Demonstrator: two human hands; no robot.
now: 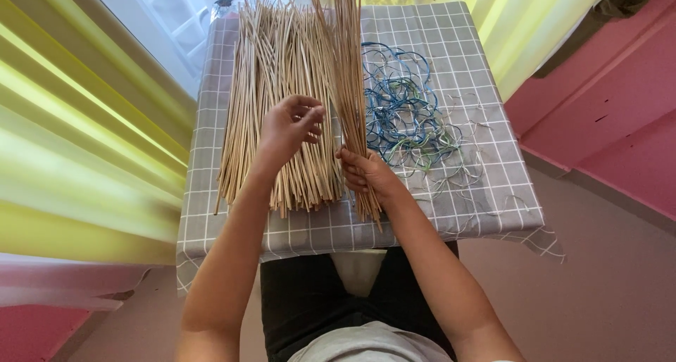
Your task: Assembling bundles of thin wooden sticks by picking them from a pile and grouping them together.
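Head view: right hand [362, 173] fingers hidden behind stick bundle [350, 73].

Head view, steeply down over table [486, 214]

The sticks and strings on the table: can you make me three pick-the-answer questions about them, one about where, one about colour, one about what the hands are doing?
1. Where is the tangle of thin cords?
A. to the right of the flat pile of sticks
B. on the floor
C. under the cloth

2. What colour is the checked tablecloth?
A. red
B. grey with white lines
C. black

3. What is the right hand doing?
A. lying flat and empty
B. gripping an upright bundle of sticks
C. holding scissors

Answers: 1 A, the cords lie right of the pile. 2 B, grey squares show. 3 B, its fingers wrap the bundle, while the left hand hovers over the pile.
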